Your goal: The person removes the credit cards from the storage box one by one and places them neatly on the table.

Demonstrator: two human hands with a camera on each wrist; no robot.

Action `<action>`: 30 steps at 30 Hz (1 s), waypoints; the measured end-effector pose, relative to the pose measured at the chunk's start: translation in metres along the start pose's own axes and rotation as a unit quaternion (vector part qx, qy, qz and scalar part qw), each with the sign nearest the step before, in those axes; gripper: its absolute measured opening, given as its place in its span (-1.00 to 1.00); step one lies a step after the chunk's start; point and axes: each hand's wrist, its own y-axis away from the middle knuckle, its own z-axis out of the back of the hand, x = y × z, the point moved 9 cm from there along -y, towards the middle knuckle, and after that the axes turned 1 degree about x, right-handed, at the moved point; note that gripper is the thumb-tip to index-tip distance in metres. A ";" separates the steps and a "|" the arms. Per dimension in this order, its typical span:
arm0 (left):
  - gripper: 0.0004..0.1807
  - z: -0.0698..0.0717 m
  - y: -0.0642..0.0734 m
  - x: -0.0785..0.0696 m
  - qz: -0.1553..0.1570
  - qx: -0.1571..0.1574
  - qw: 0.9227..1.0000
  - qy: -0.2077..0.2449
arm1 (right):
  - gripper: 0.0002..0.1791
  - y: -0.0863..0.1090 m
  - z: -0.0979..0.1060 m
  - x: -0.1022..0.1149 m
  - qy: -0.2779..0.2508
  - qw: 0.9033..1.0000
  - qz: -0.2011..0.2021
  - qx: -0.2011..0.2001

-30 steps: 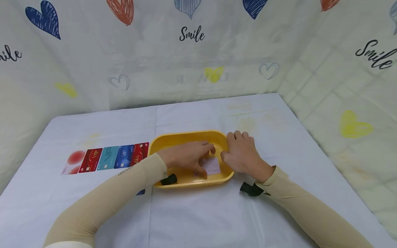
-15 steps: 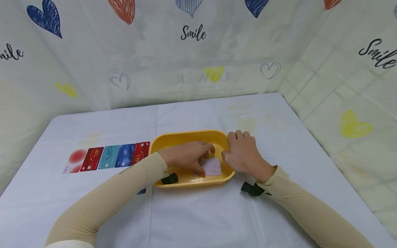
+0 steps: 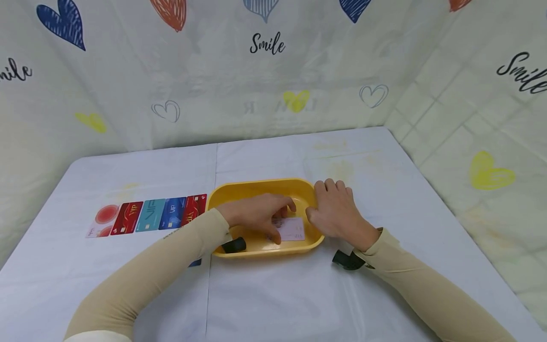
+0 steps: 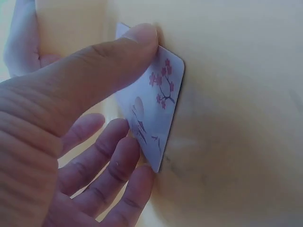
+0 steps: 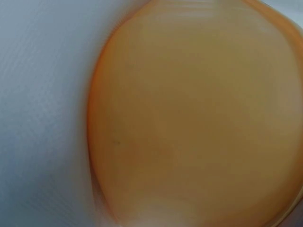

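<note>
A pale pink and white card (image 3: 292,229) with "VIP" lettering and a red blossom print (image 4: 161,87) is in the yellow tray (image 3: 256,254). My left hand (image 3: 256,212) reaches over the tray and holds this card, its thumb over one edge and its fingertips at the opposite edge in the left wrist view. At the tray's right end, my right hand (image 3: 335,211) grips the rim, knuckles up and thumb on the inner side. The right wrist view is filled by the tray's yellow surface (image 5: 194,113); that hand is out of sight there.
Left of the tray lies a row of several cards: a white one with red circles (image 3: 105,216), a red one (image 3: 127,218), a teal one (image 3: 149,215), a blue one (image 3: 173,213) and another red one (image 3: 194,208). A blue card corner (image 3: 195,262) shows below the left sleeve.
The left fingers have shifted slightly left and drawn in, and more of the pink card shows beside them. The right hand stays on the tray's rim. The head view has tilted slightly.
</note>
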 end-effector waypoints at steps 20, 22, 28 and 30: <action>-0.28 -0.004 0.000 0.001 -0.002 0.018 1.000 -0.009 | -0.72 0.000 0.000 0.000 0.000 1.000 -0.001 -0.001; -0.33 -0.003 0.000 0.001 -0.003 0.019 1.000 -0.011 | -0.72 0.000 0.000 0.000 0.001 1.000 -0.001 -0.002; -0.50 -0.002 -0.001 0.000 -0.014 0.016 1.000 -0.006 | -0.72 0.000 0.000 0.000 0.001 1.000 0.000 -0.002; -0.52 -0.001 -0.001 -0.001 -0.017 0.016 1.000 0.000 | -0.71 0.000 0.000 0.000 0.000 1.000 0.000 -0.003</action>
